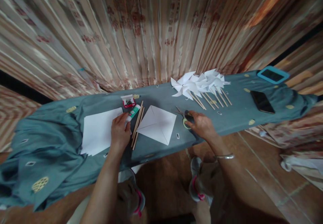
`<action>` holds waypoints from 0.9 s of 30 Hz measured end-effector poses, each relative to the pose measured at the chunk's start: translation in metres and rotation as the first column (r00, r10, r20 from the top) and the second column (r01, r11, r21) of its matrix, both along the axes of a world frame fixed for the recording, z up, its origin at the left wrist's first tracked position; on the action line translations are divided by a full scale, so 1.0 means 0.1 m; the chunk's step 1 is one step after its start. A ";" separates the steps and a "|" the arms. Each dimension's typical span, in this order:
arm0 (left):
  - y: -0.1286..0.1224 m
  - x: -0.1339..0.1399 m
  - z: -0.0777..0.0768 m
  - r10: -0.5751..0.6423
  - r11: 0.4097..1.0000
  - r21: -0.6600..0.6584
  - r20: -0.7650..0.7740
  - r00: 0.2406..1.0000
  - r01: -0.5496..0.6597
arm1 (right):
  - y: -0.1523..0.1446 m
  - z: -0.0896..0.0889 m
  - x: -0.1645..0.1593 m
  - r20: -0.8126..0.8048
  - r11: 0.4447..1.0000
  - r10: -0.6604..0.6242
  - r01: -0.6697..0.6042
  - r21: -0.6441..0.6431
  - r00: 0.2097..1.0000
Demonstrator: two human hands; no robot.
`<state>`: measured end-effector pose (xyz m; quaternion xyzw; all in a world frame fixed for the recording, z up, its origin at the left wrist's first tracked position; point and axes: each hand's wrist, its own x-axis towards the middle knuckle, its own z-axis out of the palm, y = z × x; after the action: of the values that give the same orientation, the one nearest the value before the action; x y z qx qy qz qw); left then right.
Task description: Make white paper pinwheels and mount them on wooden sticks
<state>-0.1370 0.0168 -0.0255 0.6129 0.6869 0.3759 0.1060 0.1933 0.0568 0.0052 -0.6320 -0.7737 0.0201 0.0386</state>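
My left hand is closed at the lower end of a green-and-white glue stick, over the right edge of a stack of white paper. Thumb and fingers hide part of the stick. Thin wooden sticks lie just right of it. A white paper square with creases or folded flaps rests in the middle, between my hands. My right hand is closed on the handles of a pair of scissors, whose blades point away and to the left.
Several white paper pinwheels on sticks lie at the back. A small red box of dark pins stands open behind the glue stick. A black phone and a blue-framed tablet lie right. Grey-green cloth covers the narrow table; a curtain hangs behind.
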 end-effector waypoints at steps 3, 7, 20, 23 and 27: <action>0.04 0.02 -0.04 0.035 0.997 -0.072 -0.062 0.997 -0.040 | 0.01 0.01 0.02 -0.014 0.999 0.046 -0.045 0.028 0.999; 0.07 0.05 -0.04 0.054 0.995 -0.081 -0.153 0.987 -0.067 | -0.02 0.03 0.02 -0.044 0.997 0.049 -0.046 0.059 0.998; -0.06 0.40 0.27 0.083 0.985 0.019 0.818 0.569 -0.171 | -0.26 -0.04 -0.14 -0.619 0.969 0.206 -0.071 0.236 0.758; -0.14 0.70 0.34 0.026 0.999 -0.033 0.985 0.171 0.040 | -0.39 -0.03 -0.37 -0.875 0.988 0.030 -0.146 -0.047 0.483; -0.21 0.99 0.39 0.034 0.976 -0.027 0.999 -0.029 0.217 | -0.52 -0.01 -0.65 -0.952 0.904 -0.282 -0.300 -0.304 0.116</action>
<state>-0.0383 -0.0037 0.0136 0.1912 0.3915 0.6301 0.6427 0.1281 0.0049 0.0046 -0.4416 -0.5265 0.6042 0.4034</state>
